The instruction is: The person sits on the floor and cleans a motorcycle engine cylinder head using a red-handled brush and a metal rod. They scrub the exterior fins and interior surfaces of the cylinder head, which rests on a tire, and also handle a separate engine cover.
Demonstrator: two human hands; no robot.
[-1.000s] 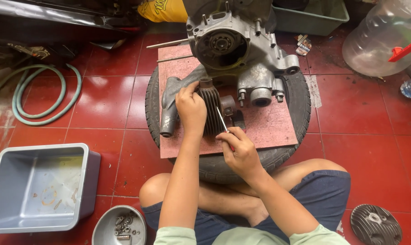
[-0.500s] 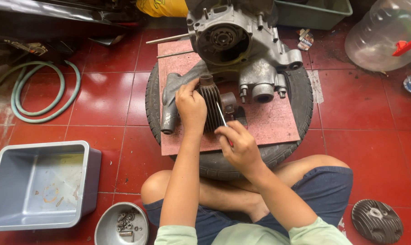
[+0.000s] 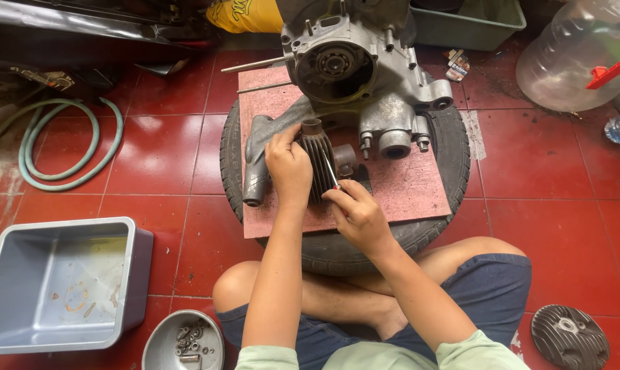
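finned cylinder held steady while a thin tool works at its side

the left hand [image 3: 288, 166] is clasped over the finned cylinder [image 3: 317, 164], gripping it from above. the right hand [image 3: 356, 216] pinches a slim screwdriver [image 3: 330, 170], whose metal shaft slants up against the fins. the cylinder sits on a pinkish board [image 3: 406, 188] laid across a black tyre [image 3: 419, 236], just in front of the engine case [image 3: 354, 75], and looks seated against it rather than pulled free. judging by that, the work at the cylinder is mid-way: the cylinder head [image 3: 569, 337] already lies apart on the red tile floor [image 3: 159, 154], and loose nuts and bolts are gathered in a round metal bowl [image 3: 183, 340].

the cylinder is dark, ribbed with close thin fins, its top a rusty round mouth. the case is dull grey cast metal, lumpy with bosses and studs. a smooth grey cast arm [image 3: 258, 154] lies touching the left hand's side. a grey plastic tub [image 3: 60, 284] is scuffed inside.
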